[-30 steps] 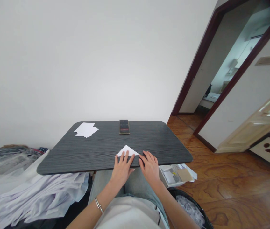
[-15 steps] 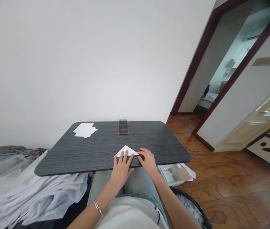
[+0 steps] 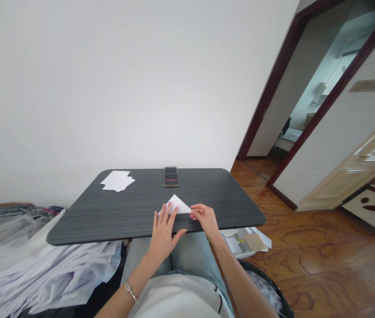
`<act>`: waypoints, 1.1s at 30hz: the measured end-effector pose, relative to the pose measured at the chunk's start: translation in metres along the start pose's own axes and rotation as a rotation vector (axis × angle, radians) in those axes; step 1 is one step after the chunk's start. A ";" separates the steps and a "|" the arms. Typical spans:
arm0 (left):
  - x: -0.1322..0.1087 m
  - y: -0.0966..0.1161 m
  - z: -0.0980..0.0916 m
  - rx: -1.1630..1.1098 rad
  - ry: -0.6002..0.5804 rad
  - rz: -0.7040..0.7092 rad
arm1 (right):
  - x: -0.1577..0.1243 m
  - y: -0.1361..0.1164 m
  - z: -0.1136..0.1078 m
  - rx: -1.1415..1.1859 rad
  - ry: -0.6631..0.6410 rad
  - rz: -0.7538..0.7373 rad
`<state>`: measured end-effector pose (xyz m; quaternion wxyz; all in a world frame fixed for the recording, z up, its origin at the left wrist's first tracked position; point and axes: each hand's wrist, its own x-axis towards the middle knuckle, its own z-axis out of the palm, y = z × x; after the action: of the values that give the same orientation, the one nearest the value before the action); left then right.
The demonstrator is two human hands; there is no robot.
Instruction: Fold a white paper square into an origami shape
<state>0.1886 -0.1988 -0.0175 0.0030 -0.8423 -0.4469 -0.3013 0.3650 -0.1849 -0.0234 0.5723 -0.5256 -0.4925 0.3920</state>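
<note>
A white sheet folded into a triangle [image 3: 178, 205] lies near the front edge of the dark wood-grain table [image 3: 108, 216]. My left hand [image 3: 162, 232] has its fingers stretched out, their tips resting on the triangle's left part. My right hand [image 3: 203, 216] pinches the triangle's right corner and holds it slightly off the tabletop. A thin bracelet is on my left wrist.
A stack of white paper sheets [image 3: 117, 180] lies at the table's back left, a phone [image 3: 171, 176] at the back middle. A box of papers [image 3: 243, 240] and a black bin [image 3: 267, 291] sit on the floor right; crumpled white sheets [image 3: 41, 274] pile left.
My right hand went from lying flat beside the triangle to pinching its right corner. The triangle now sits a little farther from the table edge, and my left hand has lifted back slightly.
</note>
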 end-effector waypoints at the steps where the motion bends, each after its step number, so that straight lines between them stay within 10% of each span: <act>1: 0.003 -0.004 -0.003 -0.110 0.071 -0.080 | -0.002 -0.005 -0.001 0.024 0.000 -0.001; 4: 0.013 -0.018 -0.010 -0.549 0.208 -0.323 | -0.010 -0.022 -0.001 0.058 -0.008 -0.011; 10: 0.024 -0.030 -0.024 -1.268 0.093 -0.612 | -0.019 -0.040 0.002 0.085 -0.026 -0.042; 28: 0.025 -0.020 -0.030 -1.255 0.139 -0.600 | -0.018 -0.040 0.010 0.125 -0.087 0.088; 33: 0.021 -0.025 -0.026 -0.926 0.240 -0.413 | -0.011 -0.024 0.007 0.116 -0.078 0.133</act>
<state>0.1655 -0.1753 0.0078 -0.3783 -0.6091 -0.4203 -0.5560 0.3541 -0.1973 -0.0016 0.5549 -0.5075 -0.4547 0.4773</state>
